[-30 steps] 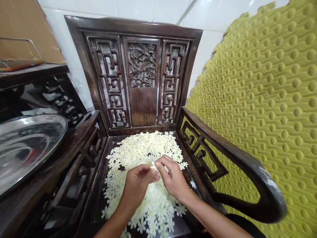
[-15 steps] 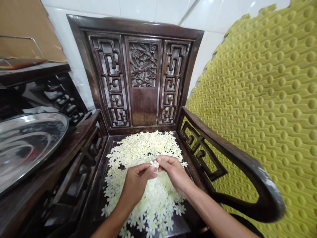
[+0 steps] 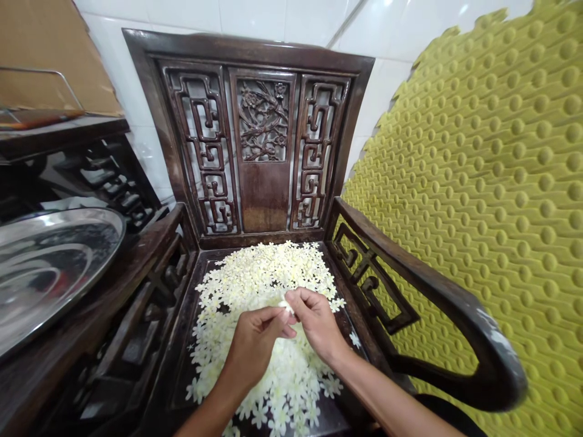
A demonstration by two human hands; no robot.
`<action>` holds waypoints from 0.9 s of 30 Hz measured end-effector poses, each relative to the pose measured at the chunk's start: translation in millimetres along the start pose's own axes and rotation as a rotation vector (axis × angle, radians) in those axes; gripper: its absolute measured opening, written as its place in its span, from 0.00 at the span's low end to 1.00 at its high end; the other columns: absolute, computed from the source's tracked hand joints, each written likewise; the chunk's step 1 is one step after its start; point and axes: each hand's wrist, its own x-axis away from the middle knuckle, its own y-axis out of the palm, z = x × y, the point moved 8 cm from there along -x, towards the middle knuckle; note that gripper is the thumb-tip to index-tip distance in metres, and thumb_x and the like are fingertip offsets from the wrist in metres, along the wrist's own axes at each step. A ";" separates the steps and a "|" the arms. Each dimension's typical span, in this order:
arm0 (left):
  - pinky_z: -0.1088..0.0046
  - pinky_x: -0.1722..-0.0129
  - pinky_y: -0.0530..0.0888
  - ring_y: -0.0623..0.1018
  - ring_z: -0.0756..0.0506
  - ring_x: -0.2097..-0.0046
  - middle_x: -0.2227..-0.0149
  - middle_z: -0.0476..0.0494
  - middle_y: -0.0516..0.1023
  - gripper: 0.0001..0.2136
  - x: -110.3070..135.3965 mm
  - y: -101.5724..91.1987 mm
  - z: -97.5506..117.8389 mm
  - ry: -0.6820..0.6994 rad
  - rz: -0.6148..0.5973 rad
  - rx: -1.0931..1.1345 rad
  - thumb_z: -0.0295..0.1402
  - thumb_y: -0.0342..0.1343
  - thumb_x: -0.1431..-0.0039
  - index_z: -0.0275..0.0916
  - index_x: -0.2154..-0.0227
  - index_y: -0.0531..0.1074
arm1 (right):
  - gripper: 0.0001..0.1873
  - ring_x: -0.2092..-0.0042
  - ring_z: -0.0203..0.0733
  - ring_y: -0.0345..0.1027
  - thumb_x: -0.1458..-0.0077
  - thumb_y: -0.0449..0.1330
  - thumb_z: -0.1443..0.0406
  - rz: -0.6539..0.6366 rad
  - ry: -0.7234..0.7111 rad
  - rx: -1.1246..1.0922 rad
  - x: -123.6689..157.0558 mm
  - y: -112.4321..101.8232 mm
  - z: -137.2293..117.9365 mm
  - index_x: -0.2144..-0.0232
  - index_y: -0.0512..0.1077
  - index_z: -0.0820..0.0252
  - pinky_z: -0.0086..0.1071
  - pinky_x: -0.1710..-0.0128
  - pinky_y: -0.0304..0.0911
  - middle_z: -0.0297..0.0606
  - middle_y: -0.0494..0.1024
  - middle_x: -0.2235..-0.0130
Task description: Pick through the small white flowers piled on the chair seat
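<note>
While pinching a small white blossom [image 3: 286, 306] in midair, both bare hands meeting fingertip to fingertip, just above a heap of cream-white blossoms [image 3: 268, 273]. Left hand [image 3: 252, 346] coming in low from bottom of view, fingers pressed together and reaching across to the blossom. Right hand [image 3: 316, 325] curling inward from lower right, thumb and fingers closing on same blossom from other side, no spread fingers on either hand. Blossom sitting btwn the two sets of fingertips, approx. mid-seat, hands partly hiding it.

Heap covering most of the seat of a dark wood armchair [image 3: 248, 45], spilling toward front edge, a few loose blossoms lying near right armrest. Chair back showing carved fretwork w/ a central panel of branches and flowers. Round steel tray [image 3: 50, 267] lying just beside left armrest, reflecting light. Yellow-green studded foam mat [image 3: 492, 182] standing upright behind right armrest. White wall tiles [image 3: 392, 54] filling space behind chair.
</note>
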 end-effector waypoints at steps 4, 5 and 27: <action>0.68 0.64 0.78 0.79 0.44 0.69 0.73 0.42 0.83 0.11 0.6 4.1 0.4 0.007 0.002 -0.024 0.38 0.60 0.41 0.36 0.70 0.84 | 0.24 0.77 0.33 0.56 0.39 0.59 0.50 0.039 -0.017 0.022 2.0 0.8 2.6 0.80 0.64 0.59 0.29 0.75 0.53 0.28 0.64 0.80; 0.68 0.64 0.77 0.79 0.44 0.69 0.73 0.42 0.83 0.11 1.0 5.7 0.5 0.015 -0.011 -0.026 0.38 0.60 0.41 0.36 0.70 0.84 | 0.25 0.78 0.33 0.55 0.38 0.57 0.49 0.053 -0.007 0.021 2.5 0.7 3.4 0.80 0.63 0.59 0.29 0.76 0.52 0.28 0.63 0.81; 0.68 0.59 0.77 0.82 0.43 0.61 0.57 0.42 0.83 0.08 1.7 -23.5 23.6 0.301 0.220 -0.454 0.34 0.58 0.41 0.41 0.60 0.77 | 0.08 0.60 0.42 0.69 0.35 0.57 0.64 -0.114 -0.306 0.657 6.7 5.3 -41.4 0.64 0.77 0.55 0.35 0.58 0.60 0.36 0.77 0.65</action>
